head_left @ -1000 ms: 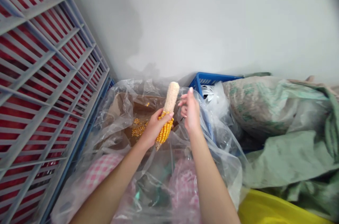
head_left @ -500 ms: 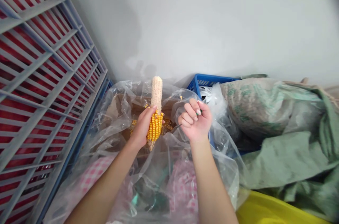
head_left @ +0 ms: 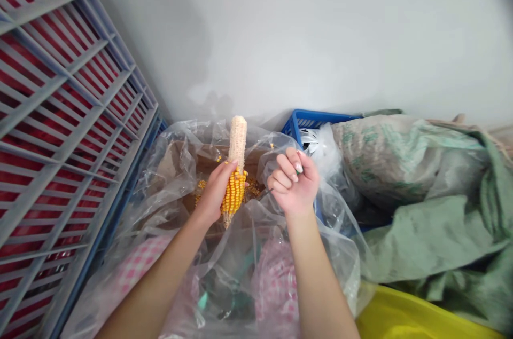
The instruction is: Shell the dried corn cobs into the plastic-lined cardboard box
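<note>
My left hand is wrapped round an ear of corn, held upright with a slight tilt. Its upper part is a bare pale cob, while yellow kernels still cover the lower part. To the right, my right hand is closed, palm up, on a thin tool. A dark shaft juts out toward the corn, and a bit of green shows among the fingers; the rest of the tool is hidden. Shaft and ear look apart. Below both hands, loose corn kernels lie in a cardboard box lined with clear plastic.
A grey slatted crate with red behind it rises on the left. A blue basket holding white plastic bags stands at the right, beside a stuffed woven sack and green cloth. Something yellow lies at lower right. A white wall backs everything.
The view has shifted slightly. Both hands keep nearly the same pose and place, and the kernels on the ear look unchanged.
</note>
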`<control>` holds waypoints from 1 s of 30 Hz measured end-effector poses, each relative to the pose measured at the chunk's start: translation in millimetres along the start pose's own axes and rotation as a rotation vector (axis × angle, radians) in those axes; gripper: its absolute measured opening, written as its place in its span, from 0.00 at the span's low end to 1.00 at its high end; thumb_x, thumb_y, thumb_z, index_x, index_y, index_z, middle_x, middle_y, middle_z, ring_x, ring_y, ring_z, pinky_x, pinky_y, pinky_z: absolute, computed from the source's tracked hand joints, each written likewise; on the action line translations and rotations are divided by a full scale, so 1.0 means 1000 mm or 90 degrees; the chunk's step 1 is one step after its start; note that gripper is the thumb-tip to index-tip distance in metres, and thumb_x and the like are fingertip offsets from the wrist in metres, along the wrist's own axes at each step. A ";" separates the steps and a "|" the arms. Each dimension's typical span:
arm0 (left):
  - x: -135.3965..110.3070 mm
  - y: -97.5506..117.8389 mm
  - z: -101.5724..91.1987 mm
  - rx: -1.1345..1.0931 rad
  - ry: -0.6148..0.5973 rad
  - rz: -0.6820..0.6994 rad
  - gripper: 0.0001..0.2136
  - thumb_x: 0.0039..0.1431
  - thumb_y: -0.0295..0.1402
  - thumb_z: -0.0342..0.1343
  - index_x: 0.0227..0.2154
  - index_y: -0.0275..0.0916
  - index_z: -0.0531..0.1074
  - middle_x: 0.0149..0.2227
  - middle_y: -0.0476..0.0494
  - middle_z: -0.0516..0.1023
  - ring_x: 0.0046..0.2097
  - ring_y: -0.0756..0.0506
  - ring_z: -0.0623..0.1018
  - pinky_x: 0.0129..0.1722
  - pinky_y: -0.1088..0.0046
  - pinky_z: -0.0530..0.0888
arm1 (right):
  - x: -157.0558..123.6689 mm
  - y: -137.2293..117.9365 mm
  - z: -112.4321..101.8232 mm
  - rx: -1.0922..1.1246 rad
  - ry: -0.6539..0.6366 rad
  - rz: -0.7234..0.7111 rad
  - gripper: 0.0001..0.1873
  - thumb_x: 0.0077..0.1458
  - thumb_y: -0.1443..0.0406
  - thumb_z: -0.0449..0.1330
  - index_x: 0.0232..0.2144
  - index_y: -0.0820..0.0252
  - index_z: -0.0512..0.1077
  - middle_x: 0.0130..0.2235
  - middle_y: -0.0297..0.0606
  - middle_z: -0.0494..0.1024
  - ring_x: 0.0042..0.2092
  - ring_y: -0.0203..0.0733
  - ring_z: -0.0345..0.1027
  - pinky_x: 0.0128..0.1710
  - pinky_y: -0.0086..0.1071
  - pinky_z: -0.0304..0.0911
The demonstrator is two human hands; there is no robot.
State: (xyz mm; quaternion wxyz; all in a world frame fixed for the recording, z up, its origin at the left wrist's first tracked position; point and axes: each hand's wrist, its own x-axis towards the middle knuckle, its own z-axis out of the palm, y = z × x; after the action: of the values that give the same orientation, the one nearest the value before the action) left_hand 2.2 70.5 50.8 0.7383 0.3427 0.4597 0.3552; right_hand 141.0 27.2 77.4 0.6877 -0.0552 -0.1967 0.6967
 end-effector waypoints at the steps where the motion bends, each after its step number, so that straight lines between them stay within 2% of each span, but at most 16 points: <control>1: 0.000 0.000 0.000 0.003 0.000 0.003 0.16 0.44 0.44 0.55 0.30 0.37 0.67 0.24 0.51 0.72 0.23 0.51 0.74 0.22 0.79 0.68 | 0.000 0.000 0.000 -0.001 0.003 -0.001 0.14 0.55 0.65 0.46 0.19 0.60 0.51 0.17 0.24 0.48 0.14 0.25 0.32 0.12 0.20 0.34; 11: -0.002 0.002 0.002 0.018 0.003 0.006 0.17 0.42 0.46 0.56 0.31 0.37 0.67 0.24 0.51 0.72 0.23 0.51 0.73 0.23 0.78 0.67 | 0.000 0.002 0.002 -0.035 0.025 -0.010 0.14 0.54 0.64 0.48 0.19 0.60 0.51 0.17 0.23 0.50 0.14 0.25 0.32 0.12 0.19 0.34; 20: -0.003 0.002 0.001 0.013 -0.007 0.017 0.16 0.43 0.45 0.56 0.30 0.36 0.68 0.24 0.51 0.71 0.24 0.51 0.73 0.26 0.77 0.68 | 0.001 0.003 0.005 -0.084 0.087 -0.008 0.15 0.53 0.63 0.49 0.19 0.60 0.51 0.22 0.24 0.56 0.15 0.23 0.30 0.11 0.20 0.36; 23: -0.003 0.002 0.001 0.023 -0.014 0.019 0.16 0.44 0.45 0.55 0.29 0.36 0.68 0.24 0.51 0.71 0.24 0.51 0.73 0.26 0.77 0.68 | 0.001 0.004 0.006 -0.069 0.078 -0.008 0.14 0.53 0.65 0.49 0.19 0.60 0.52 0.24 0.25 0.58 0.15 0.23 0.30 0.12 0.19 0.37; 26: -0.005 0.002 0.001 0.033 -0.029 0.032 0.15 0.45 0.44 0.55 0.30 0.37 0.67 0.25 0.51 0.71 0.24 0.52 0.73 0.26 0.77 0.68 | 0.001 0.005 0.007 -0.043 0.068 0.016 0.12 0.55 0.66 0.48 0.20 0.61 0.53 0.25 0.26 0.60 0.15 0.23 0.31 0.12 0.19 0.38; 30: -0.009 0.004 0.000 0.031 -0.057 0.083 0.13 0.45 0.41 0.56 0.32 0.39 0.67 0.29 0.50 0.71 0.29 0.52 0.72 0.30 0.78 0.67 | -0.002 0.012 0.012 -0.027 0.056 0.122 0.11 0.56 0.65 0.46 0.22 0.61 0.56 0.20 0.24 0.56 0.15 0.24 0.32 0.12 0.18 0.36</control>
State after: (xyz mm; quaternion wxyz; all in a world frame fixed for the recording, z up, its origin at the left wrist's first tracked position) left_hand -1.0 64.7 57.7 0.7249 0.4054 0.4116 0.3752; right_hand 125.6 23.2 83.5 0.6246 -0.1187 -0.1745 0.7519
